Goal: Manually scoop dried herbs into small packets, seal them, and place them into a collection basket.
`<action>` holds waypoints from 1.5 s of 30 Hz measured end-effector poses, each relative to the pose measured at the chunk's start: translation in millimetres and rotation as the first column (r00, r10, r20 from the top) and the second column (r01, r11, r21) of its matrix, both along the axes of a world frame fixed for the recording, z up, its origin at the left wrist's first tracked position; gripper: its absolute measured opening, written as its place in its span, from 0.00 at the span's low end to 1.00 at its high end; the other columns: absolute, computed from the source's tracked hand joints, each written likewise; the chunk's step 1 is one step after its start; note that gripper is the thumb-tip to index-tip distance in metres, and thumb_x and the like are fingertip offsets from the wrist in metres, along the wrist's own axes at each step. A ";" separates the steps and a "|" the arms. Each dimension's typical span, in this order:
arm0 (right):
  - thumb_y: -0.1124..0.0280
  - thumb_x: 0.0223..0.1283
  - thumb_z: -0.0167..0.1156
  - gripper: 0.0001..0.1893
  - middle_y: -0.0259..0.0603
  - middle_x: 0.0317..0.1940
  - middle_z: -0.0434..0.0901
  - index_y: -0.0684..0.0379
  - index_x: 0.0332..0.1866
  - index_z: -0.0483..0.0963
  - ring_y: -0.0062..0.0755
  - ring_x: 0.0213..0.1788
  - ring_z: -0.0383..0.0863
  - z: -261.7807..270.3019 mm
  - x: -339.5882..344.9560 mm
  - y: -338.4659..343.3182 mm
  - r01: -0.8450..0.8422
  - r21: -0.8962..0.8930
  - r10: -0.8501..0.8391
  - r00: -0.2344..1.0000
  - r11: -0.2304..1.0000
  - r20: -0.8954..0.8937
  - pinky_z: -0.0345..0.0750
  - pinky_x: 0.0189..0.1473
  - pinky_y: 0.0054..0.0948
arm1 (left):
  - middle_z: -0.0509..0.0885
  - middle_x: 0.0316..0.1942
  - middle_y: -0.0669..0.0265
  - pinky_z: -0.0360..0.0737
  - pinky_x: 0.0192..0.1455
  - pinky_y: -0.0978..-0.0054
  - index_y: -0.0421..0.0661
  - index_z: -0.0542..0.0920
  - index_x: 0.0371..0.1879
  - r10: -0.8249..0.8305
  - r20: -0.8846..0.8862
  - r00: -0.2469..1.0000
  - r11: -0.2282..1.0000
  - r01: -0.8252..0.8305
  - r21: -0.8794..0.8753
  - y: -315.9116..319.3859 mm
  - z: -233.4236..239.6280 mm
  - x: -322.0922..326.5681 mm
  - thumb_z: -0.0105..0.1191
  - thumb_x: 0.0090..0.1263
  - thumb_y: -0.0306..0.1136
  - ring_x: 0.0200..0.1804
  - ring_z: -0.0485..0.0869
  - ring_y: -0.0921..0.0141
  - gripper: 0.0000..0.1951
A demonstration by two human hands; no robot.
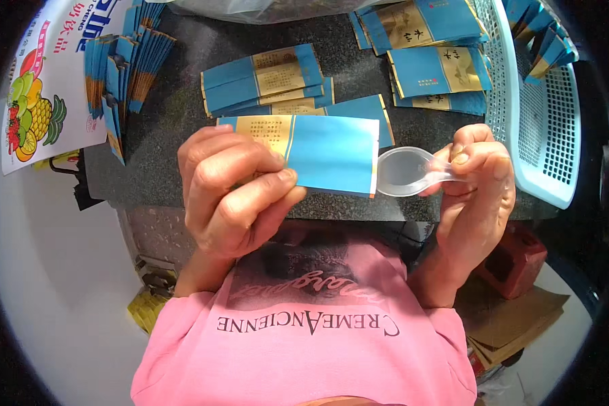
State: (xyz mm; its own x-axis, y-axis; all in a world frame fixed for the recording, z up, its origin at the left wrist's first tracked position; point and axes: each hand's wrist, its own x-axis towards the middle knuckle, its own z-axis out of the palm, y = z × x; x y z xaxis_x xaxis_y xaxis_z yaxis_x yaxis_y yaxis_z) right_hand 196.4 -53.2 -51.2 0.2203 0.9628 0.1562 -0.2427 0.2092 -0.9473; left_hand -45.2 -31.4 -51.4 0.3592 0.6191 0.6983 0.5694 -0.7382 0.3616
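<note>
A blue and gold foil packet (335, 155) is pinched in the fingers of my left hand (238, 193), held level above the table. My right hand (474, 177) grips the handle of a translucent plastic spoon (403, 172). The bowl of that spoon meets the packet's white right-hand edge; whether its tip is inside the packet I cannot tell. Behind the held packet lies an overlapping group of similar packets (264, 76), gold panels with small print facing up. Further right, more packets (439, 71) are stacked flat.
A light blue plastic basket (543, 152) stands at the table's right, with packets (550, 48) in it. Upright bundled packets (132, 66) are on the left, by a printed white sack (56, 96). A clear plastic bag (264, 10) lies at the far edge of the dark speckled table (345, 208).
</note>
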 end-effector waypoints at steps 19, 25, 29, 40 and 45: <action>0.62 0.77 0.49 0.18 0.40 0.35 0.71 0.65 0.33 0.74 0.21 0.30 0.74 -23.3 -13.1 -1.3 -0.225 -0.005 0.222 0.968 0.974 -0.119 0.74 0.35 0.20 | 0.79 0.55 0.47 0.74 0.59 0.60 0.38 0.73 0.62 -0.228 -0.078 0.971 0.899 0.180 -0.399 9.9 4.0 15.1 0.63 0.61 0.44 0.56 0.79 0.52 0.32; 0.61 0.77 0.49 0.19 0.40 0.35 0.70 0.65 0.33 0.74 0.21 0.29 0.74 -18.4 -12.6 -1.7 -0.183 -0.020 0.177 0.973 0.983 -0.150 0.75 0.33 0.19 | 0.79 0.51 0.56 0.73 0.56 0.60 0.43 0.76 0.60 -0.208 -0.121 0.971 0.848 0.118 -0.516 7.0 14.8 18.7 0.71 0.49 0.42 0.52 0.79 0.56 0.36; 0.56 0.78 0.46 0.20 0.35 0.31 0.64 0.61 0.33 0.69 0.19 0.29 0.62 -11.5 -10.3 -1.1 -0.226 -0.062 0.211 0.958 0.972 -0.193 0.67 0.36 0.20 | 0.79 0.50 0.57 0.74 0.52 0.62 0.44 0.77 0.58 -0.213 -0.062 0.975 0.840 0.150 -0.521 6.7 10.9 19.3 0.73 0.46 0.42 0.50 0.79 0.57 0.37; 0.57 0.77 0.48 0.21 0.38 0.28 0.69 0.65 0.33 0.71 0.25 0.25 0.74 -16.0 -12.1 0.9 -0.261 0.020 0.241 0.856 0.965 -0.458 0.76 0.30 0.22 | 0.80 0.46 0.51 0.78 0.44 0.69 0.38 0.79 0.52 -0.240 0.059 0.969 0.878 0.242 -0.413 7.4 3.3 18.0 0.73 0.45 0.44 0.44 0.81 0.61 0.34; 0.57 0.77 0.47 0.20 0.38 0.28 0.69 0.65 0.33 0.70 0.27 0.25 0.76 -10.0 -14.0 0.9 -0.298 0.051 0.284 0.827 0.953 -0.486 0.76 0.31 0.24 | 0.82 0.43 0.54 0.78 0.42 0.70 0.39 0.80 0.49 -0.239 0.257 0.936 0.871 0.323 -0.369 8.6 -3.4 21.0 0.76 0.39 0.40 0.42 0.83 0.62 0.35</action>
